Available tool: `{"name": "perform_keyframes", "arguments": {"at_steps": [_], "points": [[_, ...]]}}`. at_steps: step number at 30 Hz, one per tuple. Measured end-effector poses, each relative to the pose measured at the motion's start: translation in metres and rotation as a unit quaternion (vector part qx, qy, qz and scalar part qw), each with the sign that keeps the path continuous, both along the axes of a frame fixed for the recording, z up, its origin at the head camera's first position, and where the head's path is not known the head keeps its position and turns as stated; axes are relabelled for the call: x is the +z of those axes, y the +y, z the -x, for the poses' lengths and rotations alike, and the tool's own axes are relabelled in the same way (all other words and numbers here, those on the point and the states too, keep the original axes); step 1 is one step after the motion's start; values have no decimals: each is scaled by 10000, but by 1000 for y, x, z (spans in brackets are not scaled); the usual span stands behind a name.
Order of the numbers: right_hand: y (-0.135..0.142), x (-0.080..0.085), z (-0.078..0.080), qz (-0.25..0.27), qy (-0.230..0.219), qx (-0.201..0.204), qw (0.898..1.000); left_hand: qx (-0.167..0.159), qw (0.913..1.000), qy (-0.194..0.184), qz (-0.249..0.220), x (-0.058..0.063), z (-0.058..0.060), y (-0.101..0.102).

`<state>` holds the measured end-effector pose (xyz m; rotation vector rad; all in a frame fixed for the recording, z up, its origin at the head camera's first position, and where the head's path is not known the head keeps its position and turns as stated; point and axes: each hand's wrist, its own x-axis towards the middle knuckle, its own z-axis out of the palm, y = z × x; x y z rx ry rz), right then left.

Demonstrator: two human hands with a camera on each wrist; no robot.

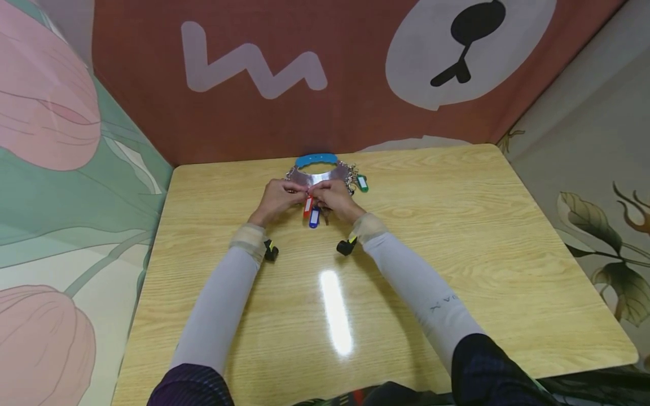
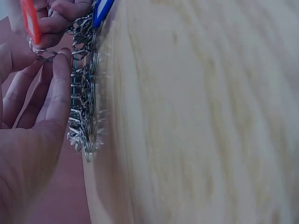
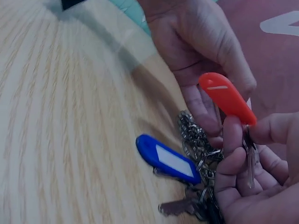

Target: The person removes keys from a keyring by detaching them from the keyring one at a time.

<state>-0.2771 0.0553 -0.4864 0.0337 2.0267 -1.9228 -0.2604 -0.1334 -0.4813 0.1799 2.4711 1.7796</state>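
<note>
A metal key rack [image 1: 312, 179] with a blue handle [image 1: 317, 159] lies toward the table's back edge. At its front, my left hand [image 1: 278, 198] pinches a split ring [image 2: 46, 55] between thumb and fingertips. Close beside it, my right hand [image 1: 337, 198] holds a key [image 3: 251, 170] that hangs with a red key tag [image 3: 227, 98], the tag standing up over the fingers. A blue key tag [image 3: 168, 158] lies by the right hand with loose keys [image 3: 180, 206] near it. Many split rings [image 2: 84, 98] line the rack's edge.
A green key tag [image 1: 362, 182] lies at the rack's right side among chains and rings. The wooden table [image 1: 431, 225] meets a red-brown patterned backdrop [image 1: 244, 124] behind the rack. Wrist cameras [image 1: 346, 246] hang below both wrists.
</note>
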Motion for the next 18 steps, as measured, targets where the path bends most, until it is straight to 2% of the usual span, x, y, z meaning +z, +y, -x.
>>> {"name": "perform_keyframes", "arguments": {"at_steps": [4, 7, 12, 18], "points": [[0, 0, 1, 383, -211, -42, 9990, -99, 9999, 34, 86, -2, 1, -1], [1, 1, 0, 468, -234, -33, 9986, -224, 9996, 39, 163, -1, 2, 0], [4, 3, 0, 436, -177, 40, 9989, -408, 9990, -128, 117, 4, 1, 1], [9, 3, 1, 204, -38, 259, 9994, -371, 9988, -312, 78, 7, -1, 3]]}}
